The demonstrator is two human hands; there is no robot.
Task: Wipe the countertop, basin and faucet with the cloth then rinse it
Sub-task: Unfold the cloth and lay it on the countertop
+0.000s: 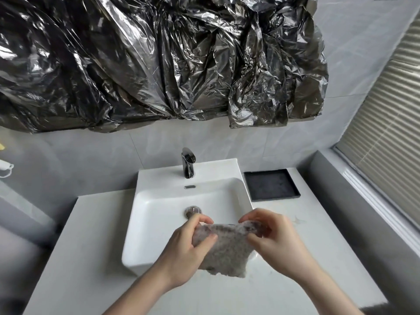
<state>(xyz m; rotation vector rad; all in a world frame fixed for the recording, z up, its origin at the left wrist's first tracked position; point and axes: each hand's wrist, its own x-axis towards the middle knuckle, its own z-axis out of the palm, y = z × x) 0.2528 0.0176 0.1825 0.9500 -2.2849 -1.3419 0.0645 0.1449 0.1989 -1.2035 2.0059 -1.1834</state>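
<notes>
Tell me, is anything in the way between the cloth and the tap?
No. Both hands hold the cloth over the basin's front edge. Only open basin lies between it and the faucet; no water is running.

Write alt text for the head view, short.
Two hands, left hand and right hand, hold a grey cloth stretched between them over the front of a white basin. Behind are a chrome faucet, a black tray on the countertop, and crinkled plastic sheeting on the wall.
</notes>
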